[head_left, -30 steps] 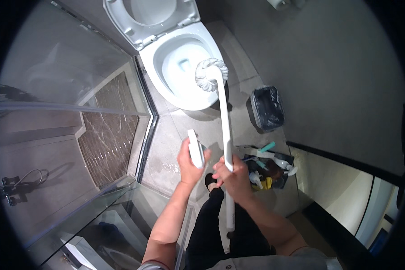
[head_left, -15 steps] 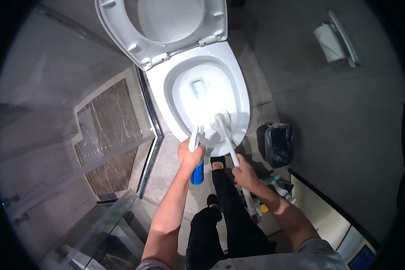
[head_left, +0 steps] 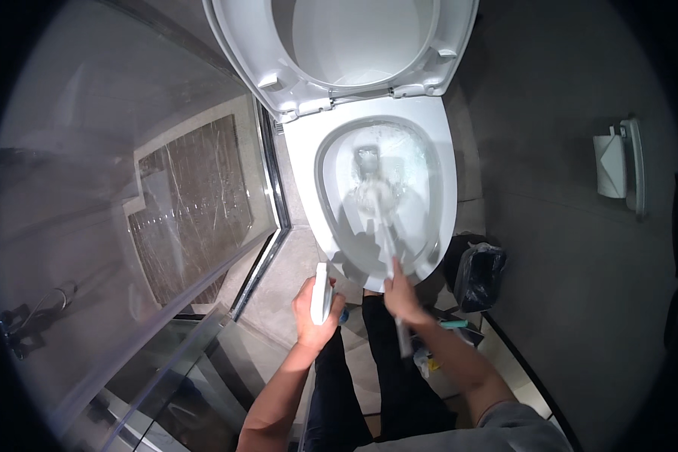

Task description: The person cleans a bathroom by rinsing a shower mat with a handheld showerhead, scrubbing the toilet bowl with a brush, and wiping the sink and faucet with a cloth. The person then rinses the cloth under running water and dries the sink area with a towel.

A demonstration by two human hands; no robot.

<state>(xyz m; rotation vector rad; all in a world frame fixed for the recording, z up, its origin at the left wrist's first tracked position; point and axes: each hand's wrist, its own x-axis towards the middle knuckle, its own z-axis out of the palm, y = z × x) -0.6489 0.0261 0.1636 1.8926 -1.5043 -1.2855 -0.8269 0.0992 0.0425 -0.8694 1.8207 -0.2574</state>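
My right hand (head_left: pixel 404 300) is closed round the long white handle of a toilet brush (head_left: pixel 385 230). Its round white head, smeared by motion, lies inside the bowl of the white toilet (head_left: pixel 300 147), close to the drain opening. In my left hand (head_left: pixel 309 316) is a spray bottle (head_left: pixel 322 295) with a white trigger head. Only a little of its blue body shows below the fingers. That hand is just short of the toilet's front rim, on the left. The toilet seat and lid (head_left: pixel 241 53) stand raised.
A black lined bin (head_left: pixel 481 277) stands right of the toilet. Behind it on the wall hangs a toilet paper roll (head_left: pixel 609 164) on a holder. Glass shower panels (head_left: pixel 196 290) run along the left. Several small items (head_left: pixel 452 325) lie beside my right forearm.
The brush head has moved further into the bowl, toward the drain. My left hand and the spray bottle have drawn back from above the rim. The view has shifted, showing the toilet lower and further right.
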